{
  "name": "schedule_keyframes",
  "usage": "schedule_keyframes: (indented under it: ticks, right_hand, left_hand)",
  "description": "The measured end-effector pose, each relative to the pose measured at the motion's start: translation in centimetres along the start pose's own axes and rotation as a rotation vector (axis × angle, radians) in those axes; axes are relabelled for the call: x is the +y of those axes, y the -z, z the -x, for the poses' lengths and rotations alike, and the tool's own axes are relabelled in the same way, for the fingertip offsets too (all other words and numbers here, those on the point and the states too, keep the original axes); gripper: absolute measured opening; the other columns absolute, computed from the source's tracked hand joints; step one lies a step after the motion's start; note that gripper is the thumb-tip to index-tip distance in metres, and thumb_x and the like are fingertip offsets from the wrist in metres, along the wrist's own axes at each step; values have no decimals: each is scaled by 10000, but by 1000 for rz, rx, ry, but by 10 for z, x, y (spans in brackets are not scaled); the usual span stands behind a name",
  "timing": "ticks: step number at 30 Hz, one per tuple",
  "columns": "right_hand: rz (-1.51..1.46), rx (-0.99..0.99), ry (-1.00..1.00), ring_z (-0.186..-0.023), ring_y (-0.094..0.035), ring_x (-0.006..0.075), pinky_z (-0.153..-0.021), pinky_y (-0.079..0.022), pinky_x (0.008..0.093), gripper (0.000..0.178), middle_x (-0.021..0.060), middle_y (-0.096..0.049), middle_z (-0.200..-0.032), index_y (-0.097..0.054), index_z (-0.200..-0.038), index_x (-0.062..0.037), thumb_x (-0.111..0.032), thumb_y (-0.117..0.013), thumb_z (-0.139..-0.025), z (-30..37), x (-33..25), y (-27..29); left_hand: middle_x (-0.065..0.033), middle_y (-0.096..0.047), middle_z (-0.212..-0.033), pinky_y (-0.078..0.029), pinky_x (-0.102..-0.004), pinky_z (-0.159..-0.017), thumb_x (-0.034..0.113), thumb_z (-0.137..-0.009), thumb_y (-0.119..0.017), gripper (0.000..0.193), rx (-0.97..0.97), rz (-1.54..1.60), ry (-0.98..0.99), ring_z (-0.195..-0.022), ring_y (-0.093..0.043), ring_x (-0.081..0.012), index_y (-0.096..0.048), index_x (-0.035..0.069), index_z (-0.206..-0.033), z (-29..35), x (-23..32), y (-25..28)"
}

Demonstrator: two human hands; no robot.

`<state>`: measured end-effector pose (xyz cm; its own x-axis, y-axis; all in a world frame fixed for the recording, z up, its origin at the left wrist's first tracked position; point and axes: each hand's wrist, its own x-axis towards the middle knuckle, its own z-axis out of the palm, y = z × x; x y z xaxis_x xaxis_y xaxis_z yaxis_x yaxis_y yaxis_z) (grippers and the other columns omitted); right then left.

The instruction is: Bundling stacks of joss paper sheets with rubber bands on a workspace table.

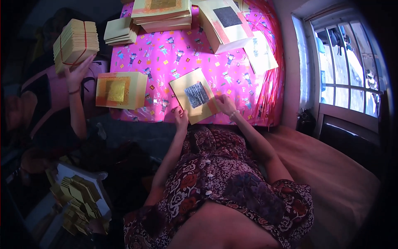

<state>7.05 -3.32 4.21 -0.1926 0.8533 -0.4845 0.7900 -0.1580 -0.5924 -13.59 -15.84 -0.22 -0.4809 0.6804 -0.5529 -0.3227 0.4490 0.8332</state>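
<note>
**Both hands on a yellow paper sheet with a silver square**

The left hand (181, 117) pinches the lower left edge of the yellow paper sheet (195, 101), and the right hand (225, 104) grips its right edge, fingers closed on the paper. The sheet lies tilted at the near edge of the pink patterned cloth (186, 58), silver foil square facing up. To its left sits a stack with a gold square (120, 90). More paper stacks (163, 14) line the far side. At the far left, another person's hand (76, 74) lifts a bundle tied with red bands (76, 43). Folded gold papers (78, 199) pile at lower left. A window (346, 70) is on the right.
</note>
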Motion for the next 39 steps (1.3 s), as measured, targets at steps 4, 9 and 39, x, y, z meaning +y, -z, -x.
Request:
schedule_keyframes:
  ticks: [4,9,39]
  right_hand:
    - [-376,145,165,-846,-664,230,-751,-516,344,357,151,-676,-904,-612,-1026,5,-295,-635,-835,6,20,-32]
    - [-148,55,114,-856,-665,227,-757,-518,330,316,143,-681,-932,-624,-1030,-5,-256,-632,-837,-1,14,-3]
    - [242,-276,918,-895,-586,230,-778,-501,327,237,53,-549,-973,-590,-949,-111,-252,-642,-765,-40,45,24]
  left_hand:
    - [-109,-553,-901,-458,-316,-738,160,-815,-616,351,83,-150,-141,-813,-551,-186,-504,-29,-1089,-9,-6,-12]
    - [-138,-565,-914,-454,-334,-715,142,-765,-637,389,190,-290,-81,-821,-563,-216,-500,-40,-1080,-46,-49,-33]
    - [-52,-619,-915,-476,-375,-804,228,-629,-793,202,-299,-806,-869,-929,-570,-261,-684,108,-751,-7,10,-41]
